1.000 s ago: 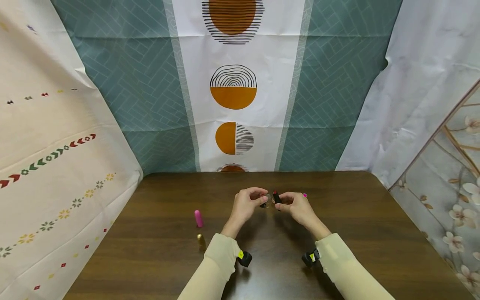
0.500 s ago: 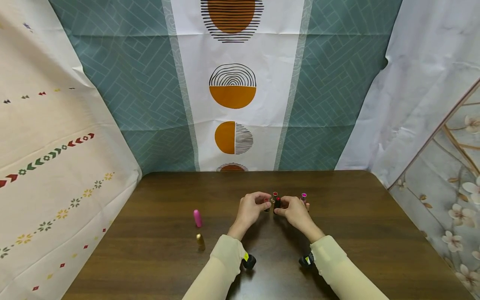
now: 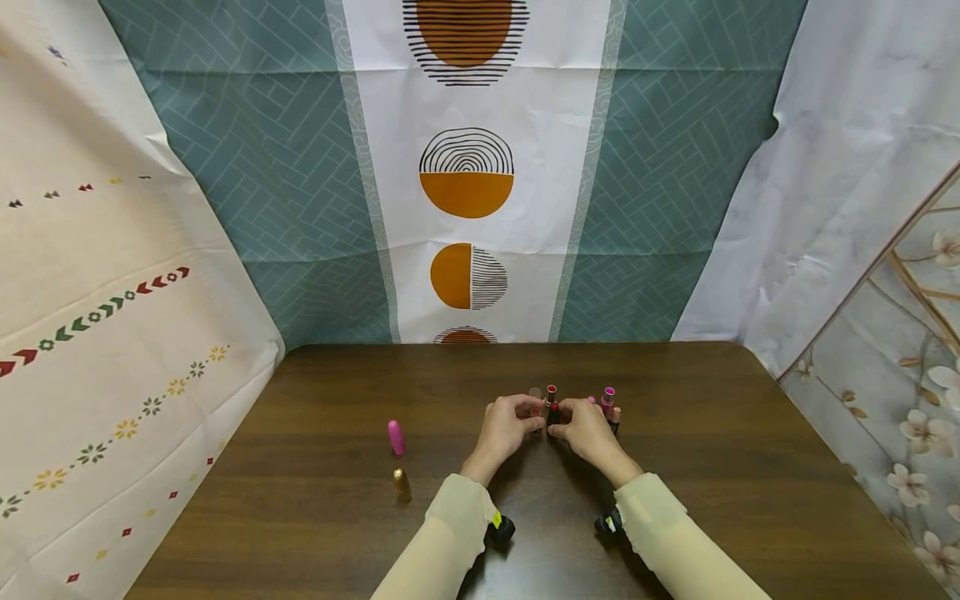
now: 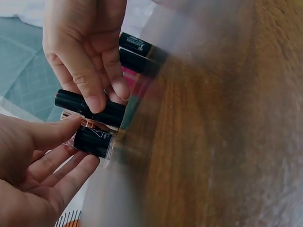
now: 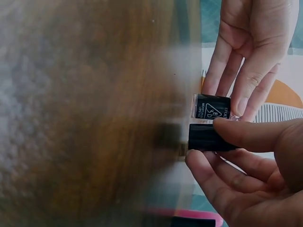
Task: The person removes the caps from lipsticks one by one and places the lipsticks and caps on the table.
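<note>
My left hand (image 3: 504, 429) pinches a clear-cased lipstick (image 5: 210, 107) with a black label. A black lipstick (image 4: 90, 106) with a red tip is between the thumb and fingers of my right hand (image 3: 588, 433). Both stand upright, side by side, with their lower ends at or very near the table. Just behind them stands an open lipstick (image 3: 551, 393) with a dark red tip, partly hidden in the head view. Beyond my right hand are a magenta-topped lipstick (image 3: 608, 400) and a peach-tipped one (image 3: 616, 417), partly covered by the fingers.
On the left of the brown wooden table (image 3: 300, 517) a pink cylinder (image 3: 396, 438) with a rounded end and a small gold cylinder (image 3: 401, 483) stand apart. A patterned cloth (image 3: 465, 200) hangs behind the table's far edge.
My hands have come closer together and down toward the table, bringing the clear-cased and black lipsticks side by side. The black one has gone from tilted to upright.
</note>
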Available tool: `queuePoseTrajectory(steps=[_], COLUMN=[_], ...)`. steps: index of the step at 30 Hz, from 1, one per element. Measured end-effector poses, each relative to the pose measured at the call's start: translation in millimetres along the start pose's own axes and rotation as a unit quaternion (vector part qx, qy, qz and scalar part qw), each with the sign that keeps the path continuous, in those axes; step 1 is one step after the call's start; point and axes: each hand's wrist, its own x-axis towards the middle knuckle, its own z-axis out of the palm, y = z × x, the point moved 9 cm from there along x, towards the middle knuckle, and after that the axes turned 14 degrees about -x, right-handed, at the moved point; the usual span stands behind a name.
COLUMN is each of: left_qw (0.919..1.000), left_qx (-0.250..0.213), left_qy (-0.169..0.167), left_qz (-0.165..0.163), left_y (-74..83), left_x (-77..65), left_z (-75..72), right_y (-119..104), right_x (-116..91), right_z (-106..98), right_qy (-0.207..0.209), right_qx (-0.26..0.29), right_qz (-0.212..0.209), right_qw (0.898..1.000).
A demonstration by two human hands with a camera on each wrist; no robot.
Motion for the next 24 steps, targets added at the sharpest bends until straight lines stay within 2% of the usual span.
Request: queuePoseTrajectory(steps=[7,16,24], left_qw=[0.9999,0.9999,0.9998], left_qx=[0.013,0.013,0.019], left_qy=[-0.001,-0.002,-0.001], left_qz=[0.001,0.004,0.005], left_y=[-3.0,-4.2,-5.3], left_x=[-0.2,-0.3,-0.5], left_z=[2.4,2.9,2.7], right_y=[5.1,2.3,3.2], right_x=[-0.6,0.0,-0.8], right_z=[4.0,4.6,6.0], right_qy=[-0.003,0.004,0.004], right_qx=[-0.018,-0.023,-0.025], right_qz=[0.013,-0.005,0.002], right_qw=[1.0,1.0,1.0])
